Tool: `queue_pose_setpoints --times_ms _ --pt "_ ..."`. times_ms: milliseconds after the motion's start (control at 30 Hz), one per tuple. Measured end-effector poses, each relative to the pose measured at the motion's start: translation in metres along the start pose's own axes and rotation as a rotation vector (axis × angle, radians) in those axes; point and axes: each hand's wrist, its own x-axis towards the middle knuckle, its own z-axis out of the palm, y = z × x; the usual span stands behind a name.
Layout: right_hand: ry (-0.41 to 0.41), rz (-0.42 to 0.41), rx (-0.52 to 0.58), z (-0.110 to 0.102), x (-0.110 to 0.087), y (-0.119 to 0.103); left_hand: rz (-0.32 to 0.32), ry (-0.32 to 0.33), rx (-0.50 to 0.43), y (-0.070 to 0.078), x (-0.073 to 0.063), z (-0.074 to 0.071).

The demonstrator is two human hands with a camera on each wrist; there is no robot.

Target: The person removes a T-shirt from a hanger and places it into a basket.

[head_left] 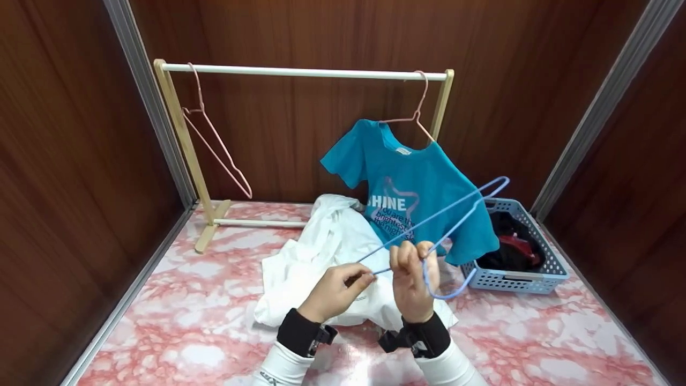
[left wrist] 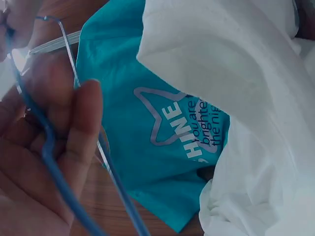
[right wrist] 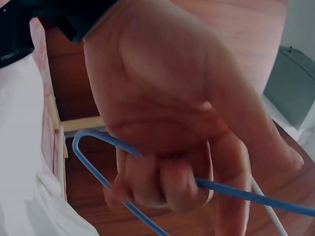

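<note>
A blue wire hanger (head_left: pixel 449 296) is held up slantwise in both hands, its curved hook toward me and one shoulder corner pointing up to the right. My right hand (head_left: pixel 415 281) has its fingers curled round the wire near the hook's neck. With thumb and forefinger, my left hand (head_left: pixel 340 289) pinches the hanger's lower left end. Beneath and behind the hands, a crumpled white garment (head_left: pixel 337 244) lies on the table (head_left: pixel 198 321). In the right wrist view, the blue wire (right wrist: pixel 256 197) passes through the bent fingers.
A rack (head_left: pixel 300 71) with a white bar stands at the back. From it hang an empty pink hanger (head_left: pixel 214 131) at left and a teal T-shirt (head_left: pixel 412 177) on another pink hanger at right. A blue basket (head_left: pixel 522 284) holds dark and red clothes. Wooden walls enclose the table.
</note>
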Motion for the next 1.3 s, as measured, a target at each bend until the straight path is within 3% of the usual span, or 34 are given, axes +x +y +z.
queue_pose_setpoints --times_ms 167,367,533,633,700,833,933,1133,1300 --pt "-0.067 0.054 -0.035 0.003 0.0 0.002 0.014 0.009 0.001 -0.001 -0.001 -0.002" --pt "-0.109 0.123 -0.052 0.002 0.0 0.002 -0.028 0.006 -0.012 -0.002 -0.003 -0.009" --pt "-0.101 0.259 -0.12 -0.006 0.001 -0.004 -0.048 0.02 -0.009 -0.002 -0.004 -0.017" --pt "-0.128 0.362 -0.283 -0.013 0.003 -0.011 -0.061 0.055 -0.024 -0.003 -0.005 -0.025" --pt "-0.166 0.435 -0.453 -0.018 0.004 -0.017 -0.075 0.094 -0.039 -0.004 -0.006 -0.031" --pt "-0.274 0.623 -0.861 -0.029 0.006 -0.025 -0.109 0.217 -0.037 -0.008 -0.009 -0.046" --pt "-0.365 0.809 -1.094 -0.042 0.003 -0.023 -0.15 0.322 -0.029 -0.011 -0.011 -0.056" --pt "-0.469 1.135 -1.404 -0.075 -0.019 0.0 -0.275 0.535 -0.02 -0.017 -0.015 -0.072" --pt "-0.506 1.308 -1.502 -0.094 -0.042 0.018 -0.34 0.674 -0.05 -0.02 -0.015 -0.077"
